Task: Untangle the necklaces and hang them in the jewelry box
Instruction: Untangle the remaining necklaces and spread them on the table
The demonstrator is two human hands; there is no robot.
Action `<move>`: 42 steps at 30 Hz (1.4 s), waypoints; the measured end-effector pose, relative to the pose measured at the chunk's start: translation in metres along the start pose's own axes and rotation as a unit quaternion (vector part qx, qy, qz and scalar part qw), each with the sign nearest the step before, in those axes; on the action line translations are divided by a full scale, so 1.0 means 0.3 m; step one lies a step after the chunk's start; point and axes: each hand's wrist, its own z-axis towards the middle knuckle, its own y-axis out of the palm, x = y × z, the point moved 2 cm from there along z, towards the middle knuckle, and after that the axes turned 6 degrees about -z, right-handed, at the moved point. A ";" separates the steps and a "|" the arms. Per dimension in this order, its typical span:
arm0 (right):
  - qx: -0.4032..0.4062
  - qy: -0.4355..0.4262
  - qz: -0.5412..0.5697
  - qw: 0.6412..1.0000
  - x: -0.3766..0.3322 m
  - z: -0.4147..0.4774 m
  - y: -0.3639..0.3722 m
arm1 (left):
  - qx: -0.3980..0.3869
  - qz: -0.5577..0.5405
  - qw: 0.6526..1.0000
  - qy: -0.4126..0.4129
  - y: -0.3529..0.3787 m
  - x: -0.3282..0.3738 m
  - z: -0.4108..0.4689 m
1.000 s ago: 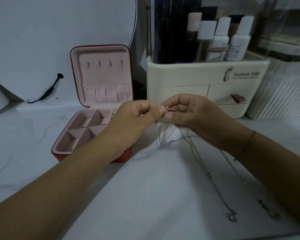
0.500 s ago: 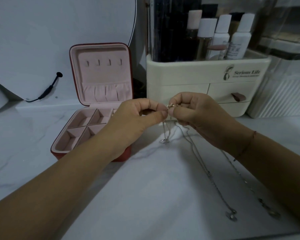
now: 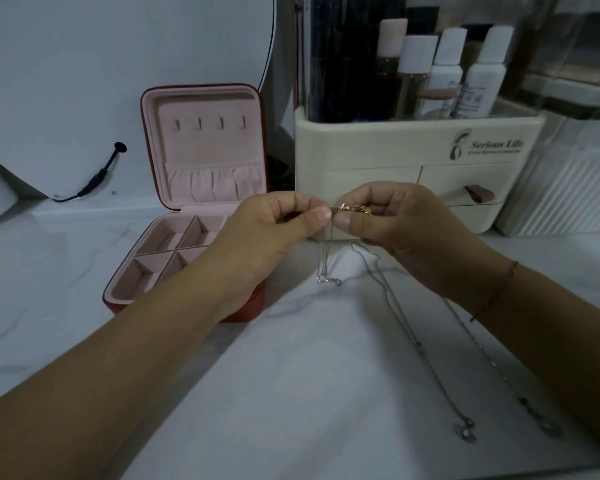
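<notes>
My left hand (image 3: 274,226) and my right hand (image 3: 395,226) meet in mid-frame, both pinching a thin gold necklace (image 3: 352,207) between thumb and forefinger. A silver chain (image 3: 326,268) hangs from the pinch down to the table. Two more silver necklaces (image 3: 426,362) lie stretched on the white marble table, their pendants (image 3: 465,433) near the front right edge. The red jewelry box (image 3: 201,150) stands open at the left, pink inside, with several hooks in its lid and nothing hanging on them.
A cream drawer organizer (image 3: 413,157) with several bottles stands behind my hands. A round mirror (image 3: 118,64) with a black cable leans at the back left. A ribbed white box (image 3: 568,199) sits at the far right.
The hanging silver chain has straightened from a bunched tangle into a slim loop. Both hands rose slightly and keep pinching the gold necklace.
</notes>
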 end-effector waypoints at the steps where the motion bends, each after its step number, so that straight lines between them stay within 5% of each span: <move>1: -0.001 0.002 0.004 1.000 0.000 0.001 -0.002 | 0.001 0.001 1.000 -0.002 0.000 -0.003 0.000; 21: -0.028 0.033 0.037 0.998 0.019 0.015 0.003 | 0.022 0.011 0.999 0.025 0.003 0.002 -0.009; 27: -0.033 0.037 -0.092 0.994 0.004 0.004 0.001 | 0.026 0.035 0.999 0.022 0.010 -0.008 -0.012; 35: -0.033 0.019 -0.110 0.993 -0.020 -0.010 0.016 | -0.025 -0.006 1.000 -0.012 0.015 -0.014 -0.002; 42: -0.069 0.055 -0.125 0.988 -0.002 -0.005 0.002 | 0.021 0.039 0.999 0.006 0.010 -0.012 -0.004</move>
